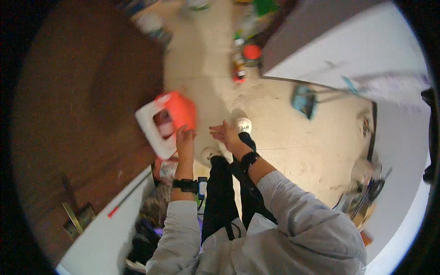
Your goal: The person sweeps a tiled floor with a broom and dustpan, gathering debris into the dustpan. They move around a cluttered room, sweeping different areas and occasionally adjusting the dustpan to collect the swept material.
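Left of centre, my left hand (pixel 185 140) is closed at the right edge of an orange-red container (pixel 182 107) with a thick white rim. The container is tilted, and its opening shows something pinkish inside, too blurred to name. My left thumb and fingers press against its side. To the right, my right hand (pixel 226 134) reaches over the floor above my white shoe (pixel 243 125), its fingers stretched out and holding nothing. Both wrists carry black bands.
A dark brown door or panel (pixel 91 105) fills the left. A blue dustpan (pixel 305 101) stands by the right wall. Bottles and a red-lidded jar (pixel 251 52) stand ahead on the pale floor (pixel 284 142). Bags and clutter lie at lower left, more items at lower right.
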### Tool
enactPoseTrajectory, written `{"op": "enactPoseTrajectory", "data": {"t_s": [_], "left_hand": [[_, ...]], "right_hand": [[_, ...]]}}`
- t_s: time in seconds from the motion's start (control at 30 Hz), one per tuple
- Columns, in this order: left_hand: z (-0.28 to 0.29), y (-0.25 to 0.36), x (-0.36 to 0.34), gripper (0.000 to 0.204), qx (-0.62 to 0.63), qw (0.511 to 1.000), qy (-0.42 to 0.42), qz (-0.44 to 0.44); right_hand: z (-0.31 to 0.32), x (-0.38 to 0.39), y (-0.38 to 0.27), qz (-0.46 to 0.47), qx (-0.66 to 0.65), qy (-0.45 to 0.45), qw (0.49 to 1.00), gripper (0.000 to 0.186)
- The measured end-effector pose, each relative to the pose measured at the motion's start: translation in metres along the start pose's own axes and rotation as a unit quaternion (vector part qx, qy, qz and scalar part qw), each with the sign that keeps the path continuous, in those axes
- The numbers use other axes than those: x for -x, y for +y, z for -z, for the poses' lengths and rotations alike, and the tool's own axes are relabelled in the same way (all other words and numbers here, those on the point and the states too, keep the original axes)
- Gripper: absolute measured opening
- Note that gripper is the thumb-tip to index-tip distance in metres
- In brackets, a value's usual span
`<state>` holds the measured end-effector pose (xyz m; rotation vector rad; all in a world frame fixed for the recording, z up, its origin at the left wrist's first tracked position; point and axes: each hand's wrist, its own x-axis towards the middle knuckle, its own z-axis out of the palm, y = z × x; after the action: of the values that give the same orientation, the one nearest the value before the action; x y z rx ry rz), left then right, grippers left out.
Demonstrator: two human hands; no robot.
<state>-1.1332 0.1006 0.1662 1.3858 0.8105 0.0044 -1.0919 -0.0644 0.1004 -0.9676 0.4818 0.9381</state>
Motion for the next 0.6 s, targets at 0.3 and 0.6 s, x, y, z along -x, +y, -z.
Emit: {"op": "enactPoseTrajectory", "data": {"t_s": [0.3,0.6], "left_hand": [[-0.234,0.039,0.143,0.024,-0.138,0.928,-0.345,0.008],[-0.469,0.034,0.351,0.031,-0.275,0.82,-0.502,0.018]], "right_hand": [[0.184,0.318,-0.07,0.181,-0.157,0.205,0.949,0.048],[0.381,0.57,-0.025,0.309,-0.416,0.31,0.797,0.046]]}}
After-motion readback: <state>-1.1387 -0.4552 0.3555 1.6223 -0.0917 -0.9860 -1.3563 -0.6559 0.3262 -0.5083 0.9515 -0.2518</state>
